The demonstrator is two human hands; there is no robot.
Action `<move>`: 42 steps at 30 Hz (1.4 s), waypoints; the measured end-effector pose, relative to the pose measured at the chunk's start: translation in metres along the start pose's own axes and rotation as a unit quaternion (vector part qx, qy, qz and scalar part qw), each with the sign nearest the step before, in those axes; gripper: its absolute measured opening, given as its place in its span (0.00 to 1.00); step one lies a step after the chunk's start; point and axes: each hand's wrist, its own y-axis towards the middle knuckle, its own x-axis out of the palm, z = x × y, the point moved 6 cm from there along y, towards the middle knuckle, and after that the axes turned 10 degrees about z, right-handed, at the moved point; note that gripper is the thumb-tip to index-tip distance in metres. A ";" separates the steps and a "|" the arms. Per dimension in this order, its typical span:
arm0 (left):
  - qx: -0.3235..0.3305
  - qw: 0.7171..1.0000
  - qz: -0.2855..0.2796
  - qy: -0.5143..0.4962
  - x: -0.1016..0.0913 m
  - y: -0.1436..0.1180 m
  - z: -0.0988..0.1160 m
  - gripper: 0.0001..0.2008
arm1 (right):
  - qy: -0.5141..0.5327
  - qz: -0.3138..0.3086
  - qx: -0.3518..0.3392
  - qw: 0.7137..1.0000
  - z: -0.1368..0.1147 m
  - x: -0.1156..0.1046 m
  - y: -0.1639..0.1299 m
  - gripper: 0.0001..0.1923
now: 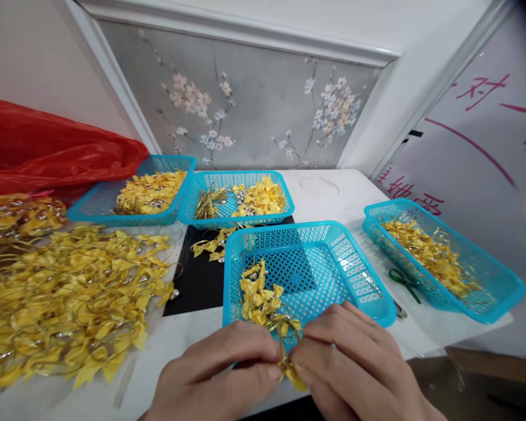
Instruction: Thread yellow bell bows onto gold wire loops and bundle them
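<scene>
My left hand (228, 371) and my right hand (350, 362) meet at the front edge of a blue plastic basket (350, 257). Between their pinched fingertips is a yellow ribbon bow (296, 377) with a thin gold cord looping up from it. The fingers cover part of the bow, and both hands are closed on it. Just beyond them, several finished-looking yellow bows (263, 298) with gold cords lie in the left side of this basket.
A wide heap of yellow bows (70, 292) covers the left side. Behind stand a basket of gold cords and bows (236, 222) and another basket (83, 216) beside a red plastic bag (48, 146). At right are a basket (486, 310) and a green ribbon (405, 283).
</scene>
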 end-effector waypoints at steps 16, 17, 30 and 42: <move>0.016 0.999 0.030 -0.033 0.007 0.017 0.007 0.24 | 0.033 -0.049 -0.052 0.997 0.001 -0.005 0.013 0.10; 0.016 0.999 0.027 -0.029 0.007 0.017 0.007 0.24 | 0.021 -0.054 -0.065 0.996 -0.001 -0.003 0.015 0.10; 0.022 0.999 0.034 -0.037 0.009 0.014 0.002 0.23 | 0.005 -0.058 -0.031 0.998 0.002 0.005 0.010 0.15; -0.058 0.996 0.056 -0.040 0.007 0.011 -0.010 0.24 | 0.084 -0.052 0.051 0.994 0.016 -0.011 0.008 0.09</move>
